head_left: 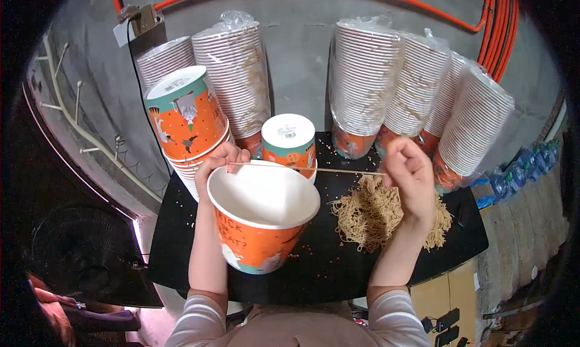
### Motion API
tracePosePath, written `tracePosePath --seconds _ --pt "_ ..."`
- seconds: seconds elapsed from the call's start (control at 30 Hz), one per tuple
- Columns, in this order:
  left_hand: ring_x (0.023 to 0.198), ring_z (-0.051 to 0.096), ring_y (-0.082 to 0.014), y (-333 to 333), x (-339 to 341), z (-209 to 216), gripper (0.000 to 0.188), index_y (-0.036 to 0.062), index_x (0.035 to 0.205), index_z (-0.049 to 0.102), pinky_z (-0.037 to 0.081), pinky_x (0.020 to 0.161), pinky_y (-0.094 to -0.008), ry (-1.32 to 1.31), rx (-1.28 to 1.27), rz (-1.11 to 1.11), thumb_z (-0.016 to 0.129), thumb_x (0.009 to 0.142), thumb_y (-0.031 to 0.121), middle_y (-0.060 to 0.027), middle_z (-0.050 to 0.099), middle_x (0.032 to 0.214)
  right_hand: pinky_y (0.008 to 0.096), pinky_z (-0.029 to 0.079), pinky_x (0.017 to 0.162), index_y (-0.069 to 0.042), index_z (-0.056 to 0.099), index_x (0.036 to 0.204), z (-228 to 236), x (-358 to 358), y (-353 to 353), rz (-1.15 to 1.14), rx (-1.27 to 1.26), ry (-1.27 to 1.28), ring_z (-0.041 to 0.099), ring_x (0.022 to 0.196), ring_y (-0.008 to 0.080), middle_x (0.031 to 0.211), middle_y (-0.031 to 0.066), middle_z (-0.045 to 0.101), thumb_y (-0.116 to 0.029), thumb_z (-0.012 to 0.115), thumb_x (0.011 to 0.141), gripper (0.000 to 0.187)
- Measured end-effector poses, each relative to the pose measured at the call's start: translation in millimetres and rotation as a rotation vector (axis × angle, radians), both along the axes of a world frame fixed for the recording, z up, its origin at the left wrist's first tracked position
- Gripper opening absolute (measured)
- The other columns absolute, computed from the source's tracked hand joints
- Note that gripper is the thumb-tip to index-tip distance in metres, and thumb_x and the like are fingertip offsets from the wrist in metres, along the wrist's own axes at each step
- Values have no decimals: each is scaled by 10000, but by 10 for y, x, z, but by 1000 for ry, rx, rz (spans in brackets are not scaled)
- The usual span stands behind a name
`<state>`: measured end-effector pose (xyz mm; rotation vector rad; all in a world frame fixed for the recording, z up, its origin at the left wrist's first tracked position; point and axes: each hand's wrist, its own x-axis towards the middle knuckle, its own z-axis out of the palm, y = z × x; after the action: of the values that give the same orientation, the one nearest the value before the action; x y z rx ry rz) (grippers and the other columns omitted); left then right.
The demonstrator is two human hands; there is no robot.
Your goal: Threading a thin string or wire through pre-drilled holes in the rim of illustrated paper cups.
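Note:
An orange paper bucket (263,235) with a white inside and a teal base band is tilted above the table, its mouth facing up. My left hand (219,164) is closed at its far left rim. A thin tan cord (345,171) runs taut from my left fingers across the mouth to my right hand (409,169), which pinches its other end. Whether the cord passes through the bucket's wall cannot be seen. Below and around my right wrist lies a loose heap of tan cords (367,217).
Upside-down buckets are stacked at left (187,120); another inverted bucket (289,135) stands at the middle back. Several tall plastic-wrapped bucket stacks (365,81) line the grey wall. Small reddish bits lie scattered on the black table (329,280). Bottles in blue wrap (519,169) are at far right.

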<state>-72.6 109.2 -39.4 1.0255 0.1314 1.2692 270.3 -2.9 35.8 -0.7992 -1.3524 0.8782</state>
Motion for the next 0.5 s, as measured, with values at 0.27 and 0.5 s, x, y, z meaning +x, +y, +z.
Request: tracePosePath --seconds 0.27,0.5 --pt "808 601 -104 120 327 -310 146 56 971 572 493 800 -252 288 -20 -127 688 919 127 -25 614 799 235 297 557 -98 395 897 -13 119 37 799 70 909 312 654 101 793 12 362 -286 369 1117 290" --pt "860 636 -56 55 287 -289 207 57 987 590 515 812 -218 602 59 -166 769 885 64 4 660 937 256 324 583 -65 412 904 -45 -75 61 914 -3 949 349 701 118 824 41 391 -288 360 1112 309"
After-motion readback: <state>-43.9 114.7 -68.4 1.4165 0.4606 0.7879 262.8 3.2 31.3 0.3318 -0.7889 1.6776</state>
